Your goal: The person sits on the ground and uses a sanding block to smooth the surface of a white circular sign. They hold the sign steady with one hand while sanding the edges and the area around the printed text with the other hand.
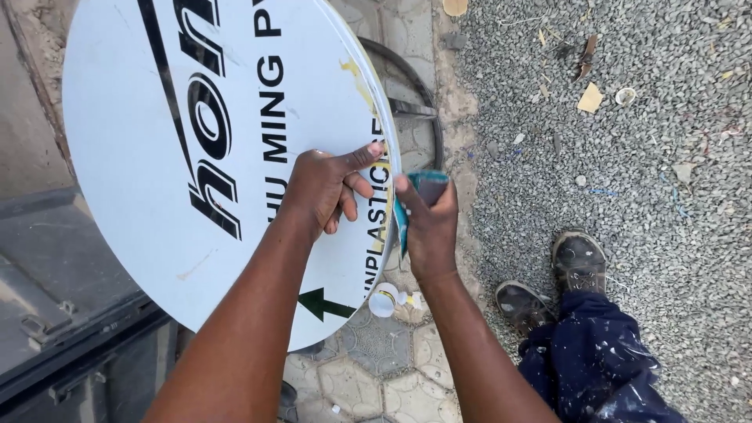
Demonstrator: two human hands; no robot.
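Observation:
A big round white sign board (141, 141) with black lettering and a dark green arrow fills the upper left. It is tilted, its lower left resting on a dark grey case. My left hand (325, 188) lies on the board's face near its right rim, thumb stretched along the edge. My right hand (427, 223) is at that same rim, shut on a small folded teal sheet, maybe sandpaper (419, 196), pressed against the edge. Yellowish marks (356, 78) run along the rim above my hands.
A dark grey case (55, 290) sits at lower left. Patterned paving stones (384, 368) lie below, with a small white cap (382, 301). A black metal ring (423, 102) shows behind the board. Gravel (627, 157) with litter spreads right; my dusty shoes (580, 258) and paint-spattered navy trousers (595, 360) stand there.

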